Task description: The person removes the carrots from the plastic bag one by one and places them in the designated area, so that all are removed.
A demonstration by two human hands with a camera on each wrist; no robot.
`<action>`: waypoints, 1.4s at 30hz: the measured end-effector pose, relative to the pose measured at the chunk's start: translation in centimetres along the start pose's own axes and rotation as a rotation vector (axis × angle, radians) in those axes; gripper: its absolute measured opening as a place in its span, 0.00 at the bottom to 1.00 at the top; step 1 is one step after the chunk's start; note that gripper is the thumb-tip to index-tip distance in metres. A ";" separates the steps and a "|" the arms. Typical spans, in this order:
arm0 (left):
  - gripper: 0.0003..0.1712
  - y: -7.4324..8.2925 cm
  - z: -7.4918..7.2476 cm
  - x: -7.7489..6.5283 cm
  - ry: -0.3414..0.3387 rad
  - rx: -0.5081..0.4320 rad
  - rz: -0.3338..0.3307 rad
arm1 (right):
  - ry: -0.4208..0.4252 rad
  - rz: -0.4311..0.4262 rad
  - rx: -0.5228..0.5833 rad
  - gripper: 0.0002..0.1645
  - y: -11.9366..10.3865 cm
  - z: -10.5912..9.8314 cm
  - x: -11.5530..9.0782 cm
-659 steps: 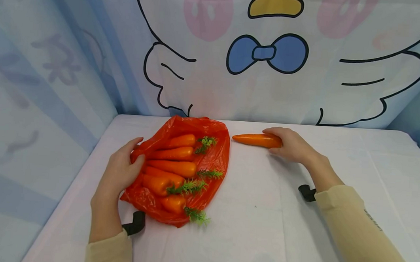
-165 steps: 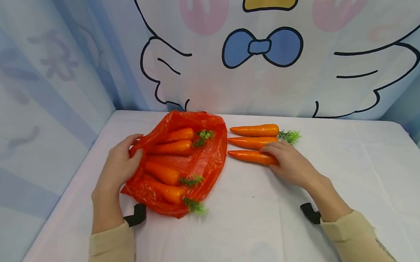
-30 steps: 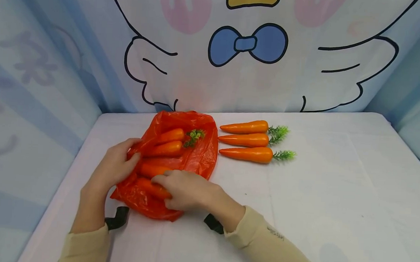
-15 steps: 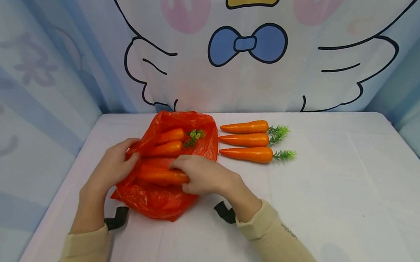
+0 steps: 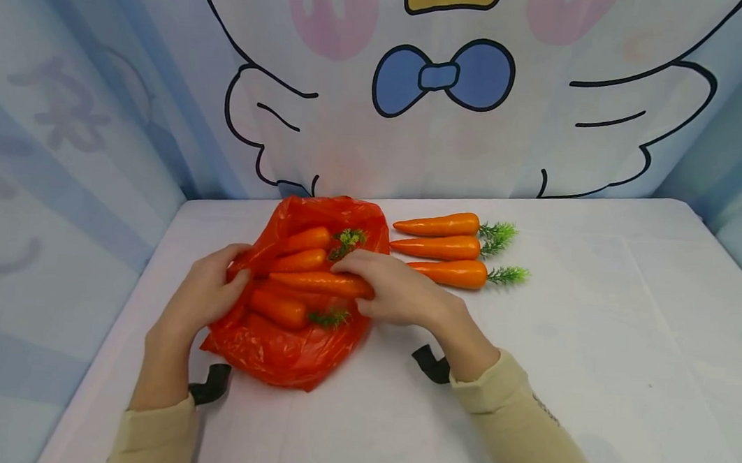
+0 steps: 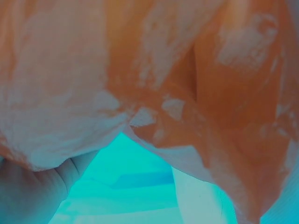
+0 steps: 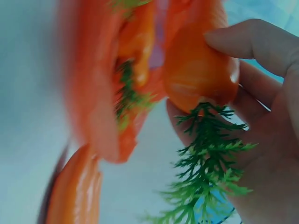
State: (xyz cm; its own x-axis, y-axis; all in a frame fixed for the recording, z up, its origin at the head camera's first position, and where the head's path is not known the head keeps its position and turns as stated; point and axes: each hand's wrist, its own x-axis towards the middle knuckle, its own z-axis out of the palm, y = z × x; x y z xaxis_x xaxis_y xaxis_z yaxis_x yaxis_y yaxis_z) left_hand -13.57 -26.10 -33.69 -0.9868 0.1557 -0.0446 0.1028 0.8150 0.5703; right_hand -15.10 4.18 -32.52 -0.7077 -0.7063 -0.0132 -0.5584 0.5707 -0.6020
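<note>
My left hand (image 5: pixel 200 296) grips the left rim of a red plastic bag (image 5: pixel 294 367); the left wrist view shows the bag film (image 6: pixel 154 60) close up, with part of that hand (image 6: pixel 32 191) at lower left. Over the bag my right hand (image 5: pixel 406 289) holds an orange carrot (image 5: pixel 318 282) by its thick end, tip pointing left. In the right wrist view, thumb and fingers surround that carrot (image 7: pixel 198 74), its green leaves (image 7: pixel 205 154) hanging free. Inside the bag lie two upper carrots (image 5: pixel 307 240) and a lower carrot (image 5: pixel 281 311).
Three carrots lie in a column right of the bag: a top one (image 5: pixel 440 225), a middle one (image 5: pixel 439 247) and a bottom one (image 5: pixel 460 273), leaves to the right. They rest on a white-covered table (image 5: pixel 561 325), before a printed curtain (image 5: pixel 463 152).
Three carrots have come out onto the table since the earliest frame. In the last second my right hand took the lowest carrot in the bag and moved it up and right. The left hand stays put.
</note>
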 end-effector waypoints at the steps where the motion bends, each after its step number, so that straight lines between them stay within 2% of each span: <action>1: 0.26 0.0 0.0 0.0 -0.002 -0.001 -0.002 | 0.016 -0.008 -0.005 0.30 0.4 0.0 -0.3; 8: 0.27 0.0 0.1 0.0 -0.010 0.004 -0.014 | 0.099 -0.030 -0.035 0.29 3.6 -0.1 -2.6; 12: 0.27 0.0 0.2 0.0 -0.010 0.002 -0.014 | 0.114 -0.025 -0.058 0.30 4.8 -0.3 -3.9; 20: 0.26 -0.1 0.2 -0.2 0.008 -0.006 -0.008 | 0.126 0.013 -0.108 0.32 6.3 -0.7 -6.1; 28: 0.26 -0.2 0.1 -0.1 0.023 -0.005 -0.003 | 0.174 -0.003 -0.135 0.30 8.0 -1.1 -8.2; 34: 0.26 -0.4 0.1 -0.2 0.025 -0.008 -0.003 | 0.176 0.012 -0.147 0.28 8.8 -1.6 -9.1; 42: 0.24 -0.5 -0.1 -0.1 0.059 0.003 0.039 | 0.166 0.043 -0.154 0.28 9.4 -1.9 -9.8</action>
State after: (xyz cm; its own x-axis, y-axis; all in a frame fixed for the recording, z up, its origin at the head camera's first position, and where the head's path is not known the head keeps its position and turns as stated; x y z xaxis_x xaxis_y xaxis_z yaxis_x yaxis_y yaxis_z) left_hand -13.51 -26.53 -33.89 -0.9877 0.1542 0.0258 0.1414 0.8108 0.5680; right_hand -14.21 17.26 -36.49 -0.7866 -0.6089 0.1028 -0.5768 0.6650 -0.4744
